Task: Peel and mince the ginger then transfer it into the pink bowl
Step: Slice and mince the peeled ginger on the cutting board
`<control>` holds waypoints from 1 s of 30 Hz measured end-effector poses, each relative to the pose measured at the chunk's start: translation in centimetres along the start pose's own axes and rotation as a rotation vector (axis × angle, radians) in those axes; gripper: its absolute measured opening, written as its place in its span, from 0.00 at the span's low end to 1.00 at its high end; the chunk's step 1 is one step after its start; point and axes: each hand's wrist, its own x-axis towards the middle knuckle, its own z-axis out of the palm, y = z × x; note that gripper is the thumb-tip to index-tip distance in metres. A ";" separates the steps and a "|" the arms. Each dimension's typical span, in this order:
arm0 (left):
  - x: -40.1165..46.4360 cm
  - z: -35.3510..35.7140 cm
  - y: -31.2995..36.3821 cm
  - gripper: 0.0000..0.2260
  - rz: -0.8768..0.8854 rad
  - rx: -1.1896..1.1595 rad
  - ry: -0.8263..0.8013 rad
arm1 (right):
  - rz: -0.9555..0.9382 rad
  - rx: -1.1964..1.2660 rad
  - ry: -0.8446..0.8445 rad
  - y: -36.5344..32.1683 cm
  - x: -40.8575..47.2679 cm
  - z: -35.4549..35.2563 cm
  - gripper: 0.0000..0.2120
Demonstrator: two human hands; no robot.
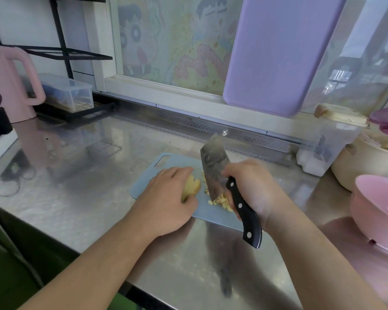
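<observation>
A pale blue cutting board (211, 214) lies on the steel counter. My left hand (166, 198) presses a peeled yellow ginger piece (192, 186) down on the board. My right hand (253, 186) grips the black handle of a cleaver (213, 171), whose blade is tilted with its tip raised, just right of the ginger. Small chopped ginger bits (220, 201) lie under and beside the blade. The pink bowl (379, 211) stands at the right edge of the counter, apart from the board.
A cream pot (363, 166) and a clear container (332, 144) stand behind the pink bowl. A purple board (278, 54) leans on the window. A pink kettle (11, 83) and a clear box (70, 92) sit at the back left. The steel counter (76, 175) stretches left of the board.
</observation>
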 end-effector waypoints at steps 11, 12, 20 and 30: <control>0.2 0.2 -1.1 0.17 -0.036 -0.077 0.113 | -0.103 -0.245 -0.021 0.9 0.9 0.2 0.12; 0.2 0.2 -1.2 0.17 -0.038 -0.095 0.110 | -0.105 -0.251 -0.019 0.9 0.9 0.2 0.11; 0.3 0.3 -1.8 0.21 -0.068 -0.182 0.121 | -0.145 -0.331 -0.016 1.5 1.3 0.9 0.11; 0.4 0.2 -1.7 0.16 -0.008 -0.118 0.053 | -0.176 -0.362 -0.024 1.5 1.1 1.3 0.12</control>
